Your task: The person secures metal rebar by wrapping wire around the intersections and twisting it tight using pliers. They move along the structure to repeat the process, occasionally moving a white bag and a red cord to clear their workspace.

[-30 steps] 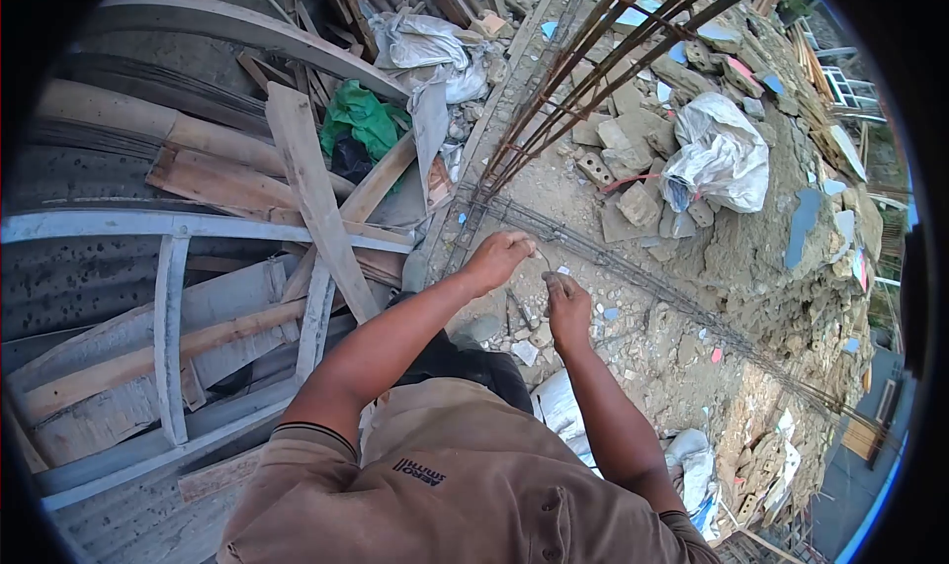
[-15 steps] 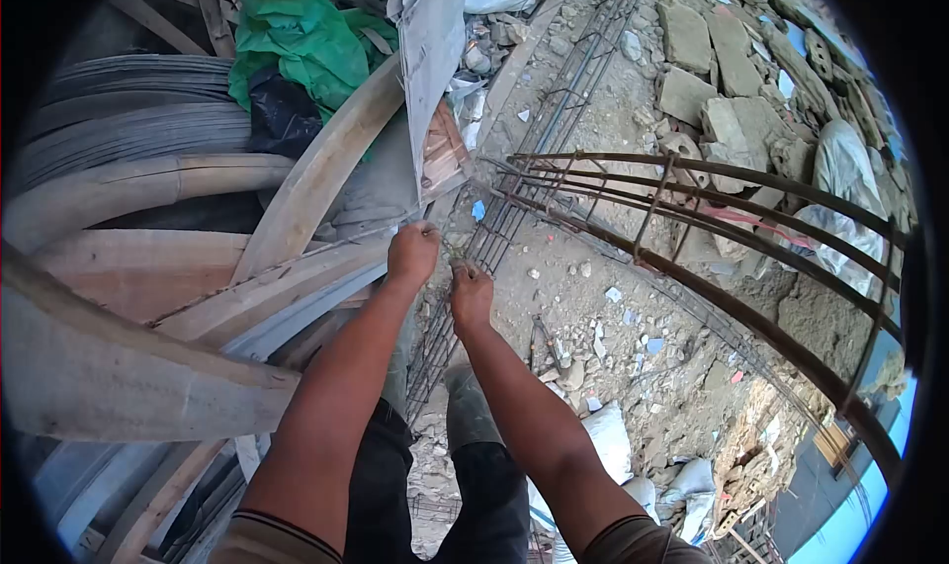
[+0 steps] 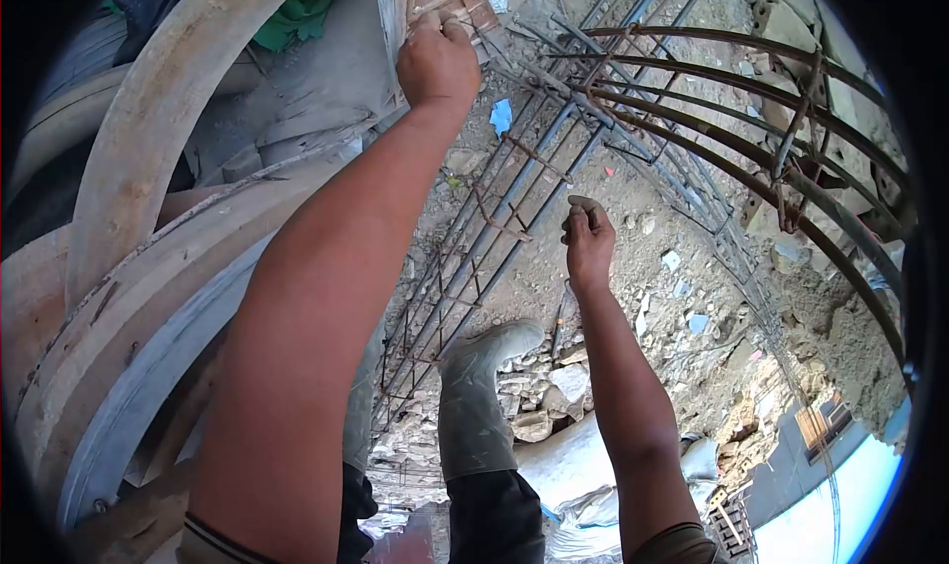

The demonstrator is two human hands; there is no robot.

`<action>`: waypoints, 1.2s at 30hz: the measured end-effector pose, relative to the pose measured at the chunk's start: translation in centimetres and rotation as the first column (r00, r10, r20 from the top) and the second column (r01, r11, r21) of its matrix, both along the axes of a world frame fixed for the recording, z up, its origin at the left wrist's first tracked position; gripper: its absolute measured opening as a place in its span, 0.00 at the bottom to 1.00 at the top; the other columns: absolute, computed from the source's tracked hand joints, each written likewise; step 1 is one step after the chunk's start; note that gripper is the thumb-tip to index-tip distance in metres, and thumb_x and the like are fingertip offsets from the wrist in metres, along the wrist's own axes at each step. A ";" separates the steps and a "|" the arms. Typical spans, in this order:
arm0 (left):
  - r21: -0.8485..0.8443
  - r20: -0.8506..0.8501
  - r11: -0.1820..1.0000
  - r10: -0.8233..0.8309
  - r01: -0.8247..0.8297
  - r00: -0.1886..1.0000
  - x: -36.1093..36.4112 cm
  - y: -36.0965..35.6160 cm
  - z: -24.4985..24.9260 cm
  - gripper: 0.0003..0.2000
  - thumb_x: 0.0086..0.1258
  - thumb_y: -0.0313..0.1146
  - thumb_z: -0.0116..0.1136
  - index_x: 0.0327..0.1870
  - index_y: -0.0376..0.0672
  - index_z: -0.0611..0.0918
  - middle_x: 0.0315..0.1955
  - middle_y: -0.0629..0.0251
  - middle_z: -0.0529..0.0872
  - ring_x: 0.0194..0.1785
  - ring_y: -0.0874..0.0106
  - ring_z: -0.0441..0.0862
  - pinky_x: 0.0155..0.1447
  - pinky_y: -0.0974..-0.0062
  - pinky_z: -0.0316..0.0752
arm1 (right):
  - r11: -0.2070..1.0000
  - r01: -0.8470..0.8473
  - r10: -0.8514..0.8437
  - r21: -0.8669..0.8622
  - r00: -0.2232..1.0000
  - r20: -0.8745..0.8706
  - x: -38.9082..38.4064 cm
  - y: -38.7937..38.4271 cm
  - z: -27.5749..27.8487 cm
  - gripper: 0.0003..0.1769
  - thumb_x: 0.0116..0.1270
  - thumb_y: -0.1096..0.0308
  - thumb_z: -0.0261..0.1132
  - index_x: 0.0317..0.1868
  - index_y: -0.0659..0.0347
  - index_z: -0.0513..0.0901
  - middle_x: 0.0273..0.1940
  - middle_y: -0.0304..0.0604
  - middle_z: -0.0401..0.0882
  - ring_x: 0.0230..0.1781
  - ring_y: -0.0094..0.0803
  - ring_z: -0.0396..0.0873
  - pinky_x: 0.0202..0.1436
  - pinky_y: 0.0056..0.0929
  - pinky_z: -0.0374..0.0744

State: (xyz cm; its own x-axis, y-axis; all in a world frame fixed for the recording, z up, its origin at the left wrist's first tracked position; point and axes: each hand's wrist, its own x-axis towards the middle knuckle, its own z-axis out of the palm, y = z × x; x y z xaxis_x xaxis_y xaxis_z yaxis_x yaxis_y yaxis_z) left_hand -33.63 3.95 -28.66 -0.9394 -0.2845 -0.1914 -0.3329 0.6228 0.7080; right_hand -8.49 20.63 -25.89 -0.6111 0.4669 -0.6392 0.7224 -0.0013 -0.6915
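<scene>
My left hand (image 3: 440,65) is raised, its fingers closed at the edge of a reddish-brown wooden piece (image 3: 476,0); whatever it grips, if anything, is hidden. My right hand (image 3: 590,240) hangs over the rubble with fingers curled together, and I cannot make out anything in them. Between and beyond both hands runs a long rebar cage (image 3: 514,193) of straight bars tied with bent stirrups, lying on the ground. Rusty rebars (image 3: 712,144) joined by ties extend to the right from near its upper part.
Curved wooden boards (image 3: 148,99) are heaped on the left. Broken concrete and stones (image 3: 568,386) cover the ground around my rubber boot (image 3: 474,396). White sacks (image 3: 563,465) lie at the lower middle, and green sheeting (image 3: 297,15) shows behind the boards.
My hands have moved apart: the left has gone up to the wooden piece, the right has shifted rightwards. The view has moved, bringing the rebar cage closer.
</scene>
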 end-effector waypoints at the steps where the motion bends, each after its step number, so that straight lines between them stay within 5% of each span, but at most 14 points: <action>1: -0.038 -0.013 0.999 -0.039 0.038 0.999 -0.2 0.2 -0.4 0.14 0.73 0.41 0.50 0.45 0.41 0.82 0.35 0.44 0.87 0.43 0.44 0.84 0.50 0.50 0.77 | 1.000 0.008 -0.008 -0.007 1.000 -0.006 -0.3 0.0 -0.6 0.12 0.76 0.66 0.57 0.51 0.63 0.81 0.29 0.34 0.74 0.28 0.20 0.70 0.31 0.22 0.71; 6: -0.025 -0.081 0.994 -0.107 0.105 0.991 1.8 1.7 -0.3 0.13 0.74 0.41 0.49 0.46 0.41 0.80 0.34 0.44 0.87 0.42 0.43 0.84 0.48 0.48 0.77 | 0.998 -0.047 0.051 0.043 0.994 -0.100 -1.7 0.3 -2.5 0.11 0.76 0.67 0.57 0.50 0.64 0.81 0.30 0.33 0.76 0.29 0.20 0.71 0.35 0.24 0.74; 7: -0.047 -0.056 0.985 -0.171 0.169 0.984 2.1 1.6 0.0 0.13 0.74 0.41 0.49 0.47 0.42 0.80 0.34 0.45 0.87 0.41 0.43 0.84 0.48 0.48 0.77 | 0.992 -0.073 0.082 0.100 0.993 -0.085 -2.0 0.2 -2.6 0.12 0.74 0.67 0.59 0.52 0.64 0.80 0.31 0.41 0.81 0.28 0.33 0.78 0.36 0.31 0.77; 8: -0.048 -0.066 0.985 -0.168 0.165 0.984 1.9 1.5 0.2 0.13 0.74 0.41 0.49 0.47 0.42 0.80 0.34 0.45 0.87 0.41 0.43 0.84 0.48 0.48 0.77 | 0.992 -0.075 0.085 0.101 0.992 -0.095 -2.4 0.1 -2.5 0.12 0.74 0.67 0.59 0.52 0.64 0.80 0.31 0.41 0.81 0.28 0.33 0.78 0.36 0.31 0.77; 10: 0.005 -0.146 0.989 -0.148 0.150 0.978 1.6 1.4 0.7 0.14 0.74 0.43 0.49 0.49 0.43 0.77 0.34 0.45 0.87 0.41 0.43 0.84 0.47 0.47 0.77 | 0.704 -0.466 0.515 0.536 0.854 0.067 -2.7 0.2 -2.3 0.16 0.71 0.67 0.60 0.56 0.64 0.76 0.36 0.55 0.83 0.34 0.54 0.82 0.39 0.43 0.80; 11: 0.007 -0.152 0.988 -0.149 0.152 0.977 1.5 1.4 1.1 0.14 0.74 0.43 0.49 0.49 0.43 0.77 0.34 0.45 0.87 0.41 0.43 0.84 0.47 0.47 0.77 | 0.710 -0.534 0.531 0.458 0.834 0.148 -3.2 0.1 -2.3 0.22 0.68 0.68 0.61 0.61 0.64 0.73 0.40 0.64 0.82 0.42 0.65 0.79 0.43 0.53 0.78; 14: 0.144 -0.313 0.963 -0.173 0.227 0.934 1.1 1.7 1.0 0.14 0.74 0.43 0.50 0.51 0.44 0.76 0.35 0.45 0.87 0.41 0.42 0.84 0.47 0.46 0.77 | 0.650 -0.534 0.599 0.540 0.798 0.068 -3.6 1.2 -3.9 0.21 0.66 0.68 0.61 0.59 0.64 0.73 0.40 0.62 0.83 0.41 0.64 0.80 0.44 0.55 0.78; 17: -0.086 -0.145 0.969 -0.241 0.230 0.960 1.0 1.6 -0.8 0.14 0.74 0.43 0.50 0.49 0.44 0.77 0.34 0.45 0.87 0.41 0.43 0.85 0.47 0.46 0.78 | 0.642 -0.555 0.603 0.529 0.791 0.098 -4.1 2.1 -4.4 0.21 0.66 0.68 0.62 0.57 0.64 0.73 0.41 0.63 0.82 0.42 0.64 0.80 0.46 0.53 0.78; 20: -0.051 -0.119 0.975 -0.221 0.216 0.968 0.7 1.7 -1.7 0.13 0.74 0.44 0.50 0.49 0.45 0.78 0.35 0.45 0.87 0.41 0.43 0.85 0.48 0.46 0.78 | 0.665 -0.609 0.603 0.432 0.779 0.170 -4.5 2.6 -4.6 0.23 0.65 0.68 0.63 0.60 0.64 0.74 0.43 0.64 0.82 0.44 0.63 0.80 0.49 0.51 0.79; 22: -0.096 -0.062 0.946 -0.315 0.309 0.947 1.3 2.2 -1.9 0.13 0.74 0.44 0.51 0.48 0.47 0.77 0.35 0.45 0.87 0.41 0.43 0.85 0.47 0.46 0.78 | 0.663 -0.580 0.595 0.474 0.792 0.137 -4.3 2.6 -5.0 0.22 0.65 0.69 0.63 0.59 0.65 0.74 0.44 0.64 0.82 0.45 0.63 0.80 0.50 0.50 0.79; 26: -0.073 -0.071 0.970 -0.239 0.234 0.968 2.0 3.5 -1.8 0.12 0.73 0.44 0.52 0.49 0.49 0.81 0.35 0.46 0.88 0.42 0.45 0.86 0.48 0.50 0.79 | 0.687 -0.493 0.577 0.534 0.817 0.012 -4.3 3.1 -6.6 0.23 0.64 0.70 0.64 0.59 0.64 0.74 0.45 0.64 0.82 0.46 0.63 0.80 0.51 0.50 0.79; 28: -0.051 -0.010 0.965 -0.259 0.258 0.966 2.3 4.0 -1.6 0.13 0.72 0.35 0.54 0.53 0.43 0.78 0.36 0.42 0.86 0.43 0.42 0.83 0.49 0.48 0.76 | 0.629 -0.509 0.622 0.587 0.783 0.013 -4.8 2.8 -6.5 0.24 0.62 0.69 0.65 0.60 0.63 0.75 0.47 0.63 0.82 0.47 0.63 0.80 0.51 0.49 0.79; 36: 0.046 -0.127 0.961 -0.264 0.272 0.956 2.5 3.8 -2.3 0.10 0.71 0.31 0.51 0.49 0.44 0.82 0.37 0.43 0.86 0.44 0.43 0.83 0.49 0.50 0.76 | 0.611 -0.637 0.704 0.471 0.709 0.046 -5.9 4.3 -5.8 0.18 0.64 0.67 0.64 0.53 0.62 0.75 0.42 0.61 0.83 0.44 0.64 0.80 0.48 0.52 0.79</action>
